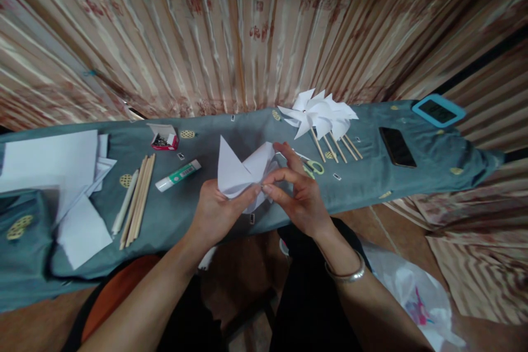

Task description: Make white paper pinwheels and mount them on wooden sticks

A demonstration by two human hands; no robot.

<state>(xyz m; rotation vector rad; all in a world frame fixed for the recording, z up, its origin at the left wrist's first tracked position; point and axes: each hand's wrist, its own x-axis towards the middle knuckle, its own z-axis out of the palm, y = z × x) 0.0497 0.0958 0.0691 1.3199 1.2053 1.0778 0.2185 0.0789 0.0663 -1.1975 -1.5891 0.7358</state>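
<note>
Forearms (152,291) sat closest; left to right, wooden sticks (139,201) and glue stick (178,175) lay on the tabletop (363,184), left hand (216,206) fingers gripped folded white paper (233,171) over its near edge, right hand (300,195) fingers pinched a tiny, unidentifiable piece (263,187) at the paper's middle, pinwheels (319,114) and phone (397,147) lay farther right.

- One glue stick (178,176), the landmark.
- One small red box (167,146), just behind it.
- At least three wooden sticks (139,201), left of it, too close-packed for an exact count.
- One white pen (126,201), left of it, beyond the sticks.
- Several paper sheets (49,157), farther left, overlapping.
- Two hands (216,203), right of it, with one unfinished paper pinwheel (233,170).
- Farther right: several overlapping finished pinwheels (305,113), with five handles (322,149) showing; one pair of scissors (315,168); one smartphone (397,147); one digital clock (439,110).
</note>
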